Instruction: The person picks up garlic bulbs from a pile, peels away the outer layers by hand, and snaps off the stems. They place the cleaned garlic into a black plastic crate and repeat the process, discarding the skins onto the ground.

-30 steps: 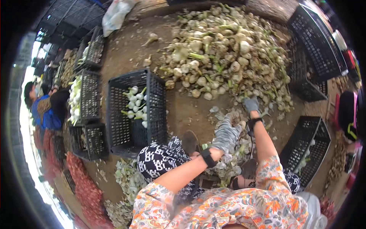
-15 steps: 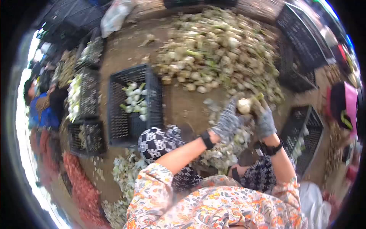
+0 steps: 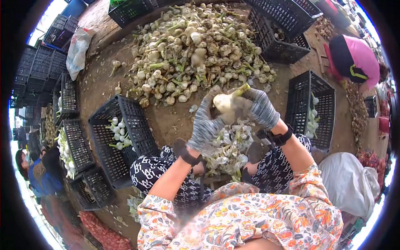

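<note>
A pale garlic bulb (image 3: 223, 102) with a short green stem is between my two gloved hands, above a heap of peeled skins (image 3: 231, 146). My left hand (image 3: 205, 123), in a grey knit glove, closes round the bulb's left side. On the stem side, the fingers of my right hand (image 3: 264, 109) press against the bulb, partly blurred. Just beyond lies a large pile of untrimmed garlic (image 3: 200, 54). To the left, a black crate (image 3: 139, 125) holds several cleaned white bulbs (image 3: 120, 133).
Another black crate (image 3: 310, 83) with cleaned garlic stands at my right. More crates (image 3: 75, 141) line the left, and stacked ones (image 3: 287, 18) stand behind the pile. A white sack (image 3: 348, 179) sits near my right knee. Co-workers are at the left and in pink (image 3: 360, 54) at right.
The view has swung, so the pile and crates sit further left in it. Both hands still have the garlic bulb, its stem pointing up to the right.
</note>
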{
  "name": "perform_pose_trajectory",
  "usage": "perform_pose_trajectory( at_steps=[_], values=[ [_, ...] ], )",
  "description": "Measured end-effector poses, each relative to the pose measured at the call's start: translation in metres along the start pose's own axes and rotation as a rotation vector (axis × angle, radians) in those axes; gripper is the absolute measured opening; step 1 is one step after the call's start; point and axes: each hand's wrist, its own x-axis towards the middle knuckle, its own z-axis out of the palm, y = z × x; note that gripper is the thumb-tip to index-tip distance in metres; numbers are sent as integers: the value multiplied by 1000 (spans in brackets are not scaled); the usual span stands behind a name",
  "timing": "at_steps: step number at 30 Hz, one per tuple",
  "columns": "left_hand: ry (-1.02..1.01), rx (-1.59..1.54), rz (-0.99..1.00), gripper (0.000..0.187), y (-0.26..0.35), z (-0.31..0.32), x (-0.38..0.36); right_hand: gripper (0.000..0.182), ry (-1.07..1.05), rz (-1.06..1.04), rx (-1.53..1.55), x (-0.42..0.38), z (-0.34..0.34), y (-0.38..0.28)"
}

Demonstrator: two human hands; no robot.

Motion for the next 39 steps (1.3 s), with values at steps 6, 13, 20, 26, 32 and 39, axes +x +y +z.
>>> perform_pose_trajectory(
  at_steps=[6,13,20,26,32,39],
  values=[
    [235,-176,-522,52,14,-9,11,23,-65,-297,-250,-4,4,17],
    [378,-135,-248,35,-24,-36,17,22,-36,54,167,-9,7,33],
    [80,720,-56,38,27,11,14,29,108,-304,8,-14,15,36],
    [13,305,-95,21,12,-5,15,27,115,-99,344,-12,-1,37],
    [-215,586,71,17,32,-10,20,18,216,464,1055,-5,-5,13],
    [-2,-371,-327,29,11,-10,11,24,-28,685,972,-8,-1,26]
  ],
)
